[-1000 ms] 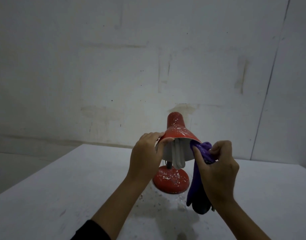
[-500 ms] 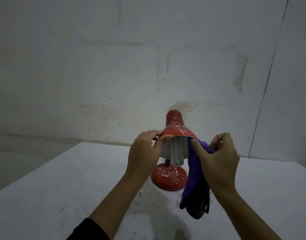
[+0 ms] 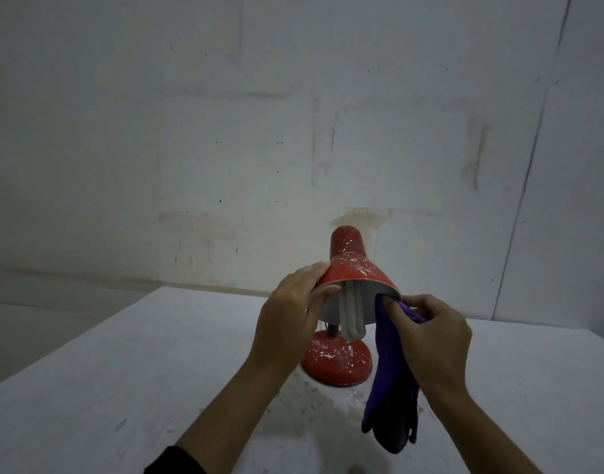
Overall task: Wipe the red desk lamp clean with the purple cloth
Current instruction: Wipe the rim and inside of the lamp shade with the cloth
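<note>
The red desk lamp (image 3: pixel 353 268), flecked with white specks, stands on the white table (image 3: pixel 122 371) with its shade tipped toward me. A white spiral bulb (image 3: pixel 353 316) hangs inside the shade. My left hand (image 3: pixel 290 319) pinches the shade's left rim, thumb under the edge. My right hand (image 3: pixel 430 336) holds the purple cloth (image 3: pixel 389 381) and presses its top against the inside of the shade's right rim. The rest of the cloth hangs down in front of the lamp's round red base (image 3: pixel 338 364).
A stained white wall (image 3: pixel 225 148) rises right behind the table. The table's left edge (image 3: pixel 71 340) runs diagonally toward me. White flecks lie scattered on the table around the lamp's base.
The cloth in my right hand has slid from the outer right rim down under the rim, to the inside of the shade. My left hand has kept its hold on the left rim.
</note>
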